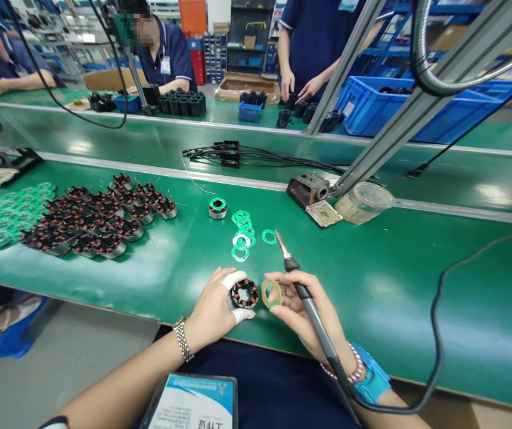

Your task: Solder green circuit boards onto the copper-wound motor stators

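My left hand (217,307), with white covers on thumb and finger, grips a motor stator (244,294) with copper windings near the table's front edge. Just right of it, my right hand (303,304) pinches a thin yellowish ring (271,294) between thumb and fingers, apart from the stator. A soldering iron (313,313) also rests in that hand, its tip pointing up and away. Beyond my hands lie several green ring-shaped circuit boards (240,254) and a single one (269,236). Behind them stands a stator topped with a green board (217,208).
Many stators (99,220) crowd the left, beside stacked green boards (18,208). A soldering iron stand (309,189) and a cloudy tub (363,201) sit at the back right. The iron's cable (437,322) loops rightward. Co-workers sit and stand beyond a metal post (372,143).
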Tool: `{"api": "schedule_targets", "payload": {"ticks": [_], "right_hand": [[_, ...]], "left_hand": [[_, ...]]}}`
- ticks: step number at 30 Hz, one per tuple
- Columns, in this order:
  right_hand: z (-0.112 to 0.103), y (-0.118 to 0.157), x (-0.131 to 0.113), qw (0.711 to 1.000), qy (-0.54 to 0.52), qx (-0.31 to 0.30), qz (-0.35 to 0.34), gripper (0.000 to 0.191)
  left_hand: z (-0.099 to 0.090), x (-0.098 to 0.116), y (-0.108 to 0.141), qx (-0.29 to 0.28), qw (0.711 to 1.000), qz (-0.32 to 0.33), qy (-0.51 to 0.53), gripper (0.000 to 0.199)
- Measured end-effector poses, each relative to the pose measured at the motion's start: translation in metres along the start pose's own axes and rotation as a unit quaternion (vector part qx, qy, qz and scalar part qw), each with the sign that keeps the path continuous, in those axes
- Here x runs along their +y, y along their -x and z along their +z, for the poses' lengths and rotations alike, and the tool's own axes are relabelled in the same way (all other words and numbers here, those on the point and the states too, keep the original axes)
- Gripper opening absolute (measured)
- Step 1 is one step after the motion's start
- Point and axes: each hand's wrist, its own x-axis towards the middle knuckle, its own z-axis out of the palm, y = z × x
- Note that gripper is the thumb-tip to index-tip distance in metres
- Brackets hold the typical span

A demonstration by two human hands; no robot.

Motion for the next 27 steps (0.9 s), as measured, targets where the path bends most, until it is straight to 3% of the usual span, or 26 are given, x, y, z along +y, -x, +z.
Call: {"api": "schedule_targets", "payload": {"ticks": [3, 6, 9, 13, 16, 19, 27], "right_hand": [[0.001, -0.004, 0.006, 0.998, 0.008, -0.026, -0.057, 0.031], [0.003, -0.007, 0.007, 0.998, 0.021, -0.019, -0.062, 0.028], [0.002, -0.01, 0.003, 0.985, 0.165, 0.009, -0.052, 0.033], [0.003, -0.013, -0.006, 0.943, 0.314, -0.049, -0.098, 0.042], [0.01, -0.018, -0.008, 0.934, 0.321, -0.103, -0.118, 0.038], [0.015, -0.023, -0.004, 0.933, 0.323, -0.129, -0.091, 0.037], [0.012, -0.018, 0.002, 0.929, 0.334, -0.107, -0.118, 0.038]], "left_hand": [[0.0, -0.001, 0.0, -0.002, 1.0, 0.013, 0.01, 0.055], [0.0, -0.001, 0.001, -0.001, 1.0, 0.008, 0.016, 0.055], [0.0, -0.002, 0.002, 0.0, 1.0, -0.005, 0.015, 0.055], [0.0, -0.002, 0.002, -0.004, 1.0, -0.01, 0.021, 0.049], [-0.001, -0.002, 0.001, -0.001, 0.999, -0.012, 0.032, 0.049], [-0.001, -0.002, 0.001, -0.002, 0.999, -0.015, 0.046, 0.048], [0.0, -0.003, 0.001, -0.006, 0.998, -0.009, 0.059, 0.048]]}}
